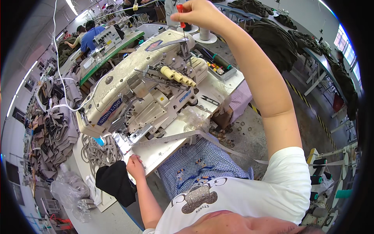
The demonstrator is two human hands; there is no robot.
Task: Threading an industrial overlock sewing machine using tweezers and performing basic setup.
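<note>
My right hand (198,16) is raised above the far right end of the industrial sewing machine (113,78). It grips the red handle of a screwdriver (180,8), whose thin shaft points down toward the machine's end. My left hand (135,167) rests at the near edge of the machine table, just below the presser foot area. Its fingers are curled in, and what they hold, if anything, is hidden. A black cloth (116,186) lies directly beside it. Cream tension knobs (177,75) line the machine's front. A pale narrow tape (167,137) runs across the table edge toward the right.
Grey fabric loops (97,154) and a plastic-wrapped roll (70,185) lie left. Black thread snips (210,100), a crumpled plastic bag (193,119) and a tool tray (220,66) sit right. A white cable (58,70) hangs over the machine. Co-workers (93,33) sit behind.
</note>
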